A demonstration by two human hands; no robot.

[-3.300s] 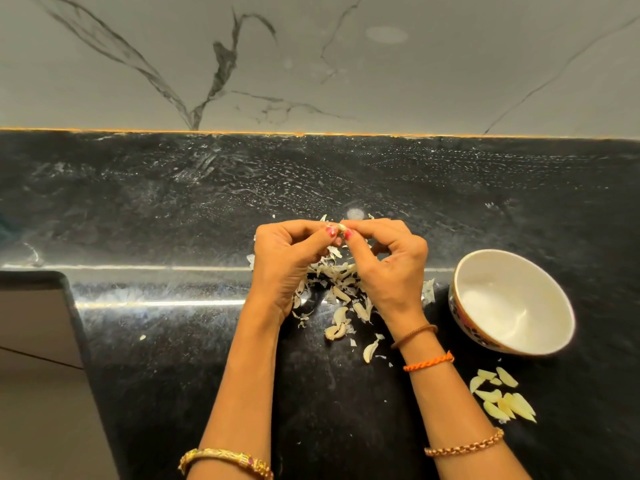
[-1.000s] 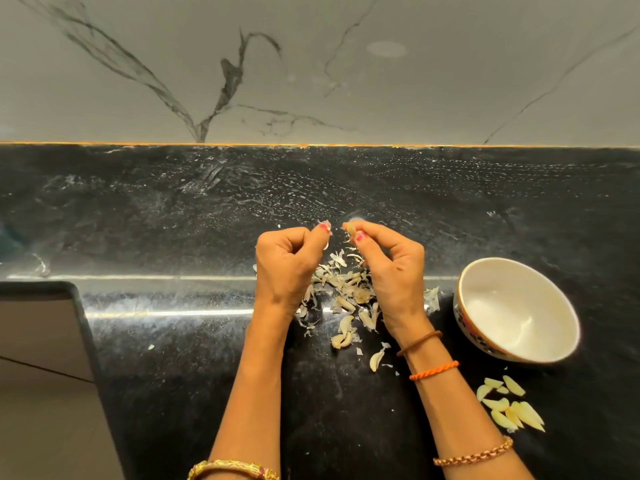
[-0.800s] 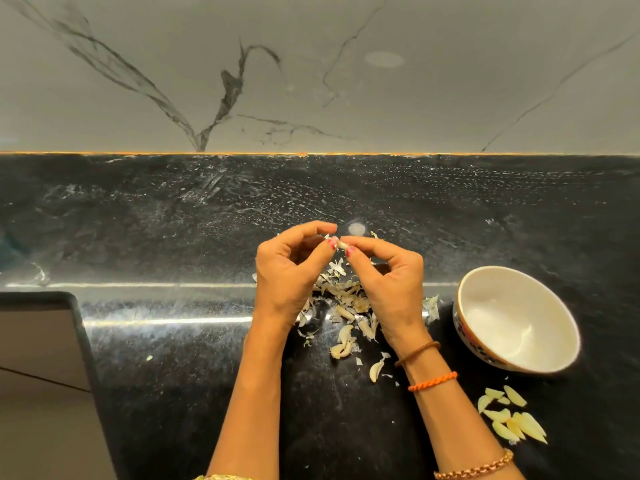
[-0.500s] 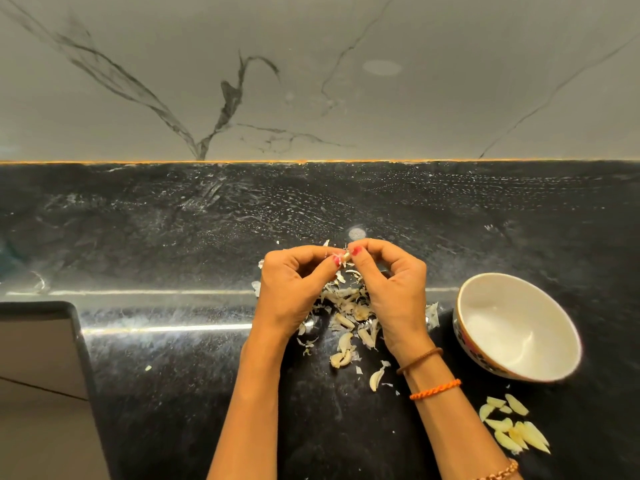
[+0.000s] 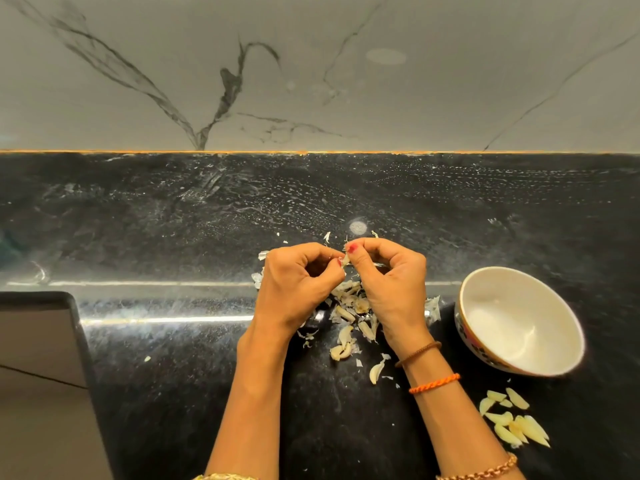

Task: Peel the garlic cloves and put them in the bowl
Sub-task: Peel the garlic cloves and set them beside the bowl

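Observation:
My left hand [image 5: 298, 289] and my right hand [image 5: 391, 285] meet over the black counter and together pinch one small garlic clove [image 5: 345, 260] between thumbs and fingertips, with thin skin sticking out of it. Below the hands lies a heap of unpeeled cloves and papery skins [image 5: 349, 317]. A white bowl [image 5: 554, 362] with a patterned outside stands to the right, tilted toward me, with nothing inside. Several peeled cloves [image 5: 512, 420] lie on the counter in front of the bowl.
The black stone counter [image 5: 173, 237] runs back to a grey marbled wall [image 5: 311, 81]. Its front edge steps down at the left, where a lower grey surface [image 5: 34, 341] shows. One loose clove [image 5: 376, 370] lies near my right wrist.
The hands parted about a second ago, then came back together on the clove. Since then they stay pinched on it and sit lower in the frame as the view tilts.

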